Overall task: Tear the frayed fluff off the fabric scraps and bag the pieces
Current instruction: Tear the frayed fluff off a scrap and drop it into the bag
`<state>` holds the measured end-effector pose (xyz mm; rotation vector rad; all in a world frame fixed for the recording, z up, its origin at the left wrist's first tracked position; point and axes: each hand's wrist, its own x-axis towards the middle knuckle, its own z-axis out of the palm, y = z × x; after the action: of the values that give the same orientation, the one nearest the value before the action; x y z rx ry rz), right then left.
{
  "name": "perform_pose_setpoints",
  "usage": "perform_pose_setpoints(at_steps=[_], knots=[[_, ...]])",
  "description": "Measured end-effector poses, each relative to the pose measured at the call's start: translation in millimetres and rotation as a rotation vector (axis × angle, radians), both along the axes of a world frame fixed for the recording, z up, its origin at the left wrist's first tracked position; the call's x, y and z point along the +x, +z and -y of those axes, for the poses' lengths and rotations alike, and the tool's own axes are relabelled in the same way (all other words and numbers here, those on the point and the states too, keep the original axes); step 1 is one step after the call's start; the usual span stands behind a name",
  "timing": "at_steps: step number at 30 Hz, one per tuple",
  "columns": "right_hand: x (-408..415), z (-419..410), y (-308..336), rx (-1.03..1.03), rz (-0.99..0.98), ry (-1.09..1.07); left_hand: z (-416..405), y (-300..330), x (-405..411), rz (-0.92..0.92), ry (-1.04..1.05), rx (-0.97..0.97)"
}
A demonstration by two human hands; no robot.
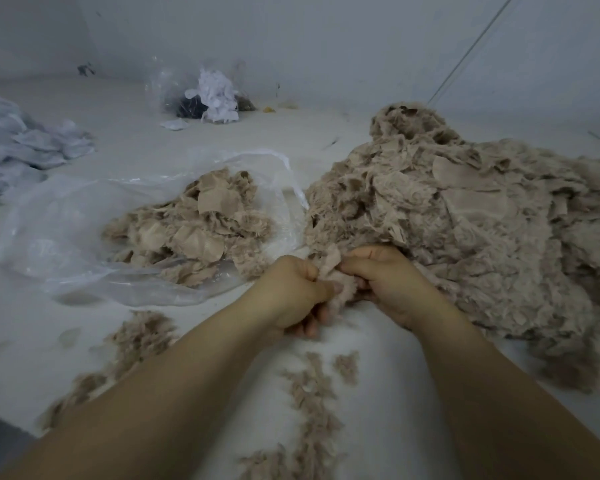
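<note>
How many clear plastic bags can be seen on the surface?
2. One clear plastic bag lies open at the left, holding beige scraps. A second clear bag sits far back by the wall, with white and dark pieces. Others may be hidden.

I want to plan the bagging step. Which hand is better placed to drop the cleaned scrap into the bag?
Left hand: the clear plastic bag lies on its side; the right hand is by the large beige fluffy scrap pile.
</note>
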<state>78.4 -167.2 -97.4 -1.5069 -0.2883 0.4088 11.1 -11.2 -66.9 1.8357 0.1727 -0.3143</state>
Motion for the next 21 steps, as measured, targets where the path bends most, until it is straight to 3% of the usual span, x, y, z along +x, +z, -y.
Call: perform_pose_setpoints(at_steps=[5,11,16,18,21], knots=[[1,-4,-1,-0.006,-0.005,-0.022,-10,-1,-8,-0.114,-0.213,-0.144],[0,-7,-1,-0.028,0.002,-0.022,-26,2,-9,-0.101,-0.45,0.03],[2,-3,-2,-0.032,0.038,-0.061,-26,2,-14,-0.185,-0.551,0.018],[2,-2,-3,-0.052,0.083,-0.037,-23,3,-12,-0.157,-0.468,0.03],[1,0,-1,-0.106,0.134,-0.013,-19,3,-1,0.003,-0.098,0.069]])
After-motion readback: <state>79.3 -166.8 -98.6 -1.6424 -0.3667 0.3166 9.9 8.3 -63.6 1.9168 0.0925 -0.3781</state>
